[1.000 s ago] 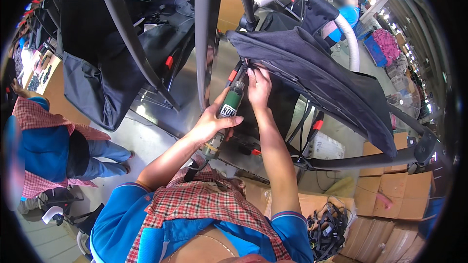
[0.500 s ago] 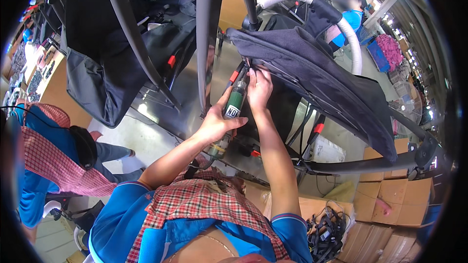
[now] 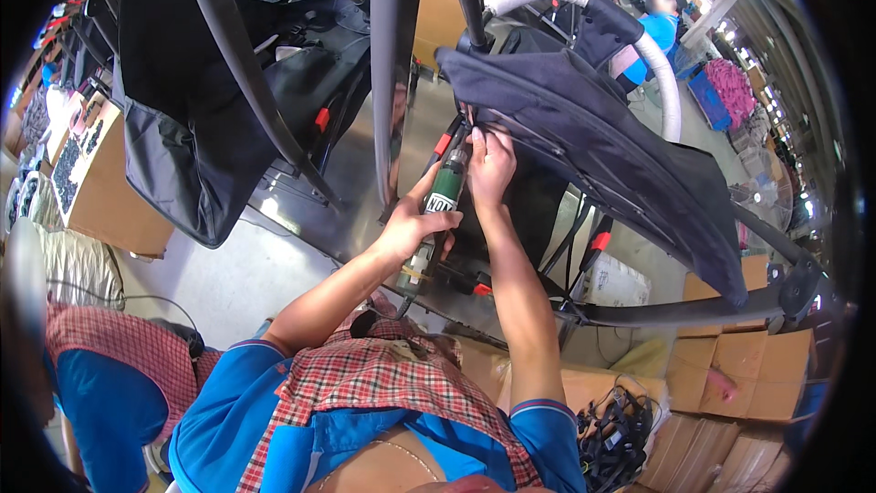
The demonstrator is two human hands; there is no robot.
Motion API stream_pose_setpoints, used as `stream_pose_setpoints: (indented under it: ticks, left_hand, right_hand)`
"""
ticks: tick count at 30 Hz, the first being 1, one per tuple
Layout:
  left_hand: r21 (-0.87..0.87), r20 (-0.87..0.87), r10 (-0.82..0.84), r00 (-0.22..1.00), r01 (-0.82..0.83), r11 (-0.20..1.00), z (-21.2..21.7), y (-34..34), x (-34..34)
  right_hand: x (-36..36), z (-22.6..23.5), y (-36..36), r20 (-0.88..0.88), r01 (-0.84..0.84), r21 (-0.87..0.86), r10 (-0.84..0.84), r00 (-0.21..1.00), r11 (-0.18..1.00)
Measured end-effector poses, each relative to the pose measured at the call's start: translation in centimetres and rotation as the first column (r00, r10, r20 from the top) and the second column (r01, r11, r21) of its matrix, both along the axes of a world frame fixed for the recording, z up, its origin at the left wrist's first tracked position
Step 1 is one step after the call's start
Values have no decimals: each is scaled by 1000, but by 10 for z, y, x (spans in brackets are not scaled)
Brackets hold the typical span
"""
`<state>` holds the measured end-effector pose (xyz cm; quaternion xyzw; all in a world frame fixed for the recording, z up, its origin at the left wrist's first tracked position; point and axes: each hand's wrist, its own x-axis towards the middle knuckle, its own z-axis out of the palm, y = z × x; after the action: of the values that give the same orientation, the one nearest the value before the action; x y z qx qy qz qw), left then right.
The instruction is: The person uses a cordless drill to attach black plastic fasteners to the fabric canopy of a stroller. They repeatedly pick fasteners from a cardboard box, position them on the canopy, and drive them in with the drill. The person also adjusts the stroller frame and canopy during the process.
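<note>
My left hand [image 3: 407,228] is wrapped round a green and grey power screwdriver [image 3: 445,186], thumb across its body. The tool points away from me, its tip at a dark joint under the near edge of a black fabric seat or canopy panel [image 3: 584,128]. Beside that tip, my right hand [image 3: 492,167] has its fingers closed together against the joint. Whatever they pinch is hidden. Fabric and frame appear to belong to a stroller. A black rod with a red part [image 3: 443,143] runs next to the tool.
Thick dark frame tubes [image 3: 391,82] rise before me. More black fabric [image 3: 182,155] hangs at the left. A white-wrapped curved bar [image 3: 659,73] stands at the right. Cardboard boxes [image 3: 753,374] and black straps [image 3: 613,429] lie lower right. A co-worker in a checked apron [image 3: 119,347] is close at left.
The co-worker at the left has shifted down and bent differently, uncovering a box and pale bundle behind. My hands and the screwdriver stay at the same joint, with only a slight shift.
</note>
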<state>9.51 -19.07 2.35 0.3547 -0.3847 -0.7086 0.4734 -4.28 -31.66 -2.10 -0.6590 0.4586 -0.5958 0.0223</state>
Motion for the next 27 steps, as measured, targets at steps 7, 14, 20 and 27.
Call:
stream_pose_setpoints:
  ticks: [7,14,20,27]
  left_hand:
    - [18,-171,-159,972,164,986,4,1,16]
    - [58,-233,-622,748,649,759,-2,28,53]
    - [266,-267,-866,424,896,357,-37,52,7]
    - [195,74,-991,108,973,121,-60,84,-52]
  right_hand:
    - [-21,10,7,-100,-51,118,63,993,992]
    - [-62,28,125,-35,132,186,-128,991,974]
    - [-91,-13,285,-107,612,83,-603,790,787]
    - [-150,-113,497,-364,848,487,-834,416,210]
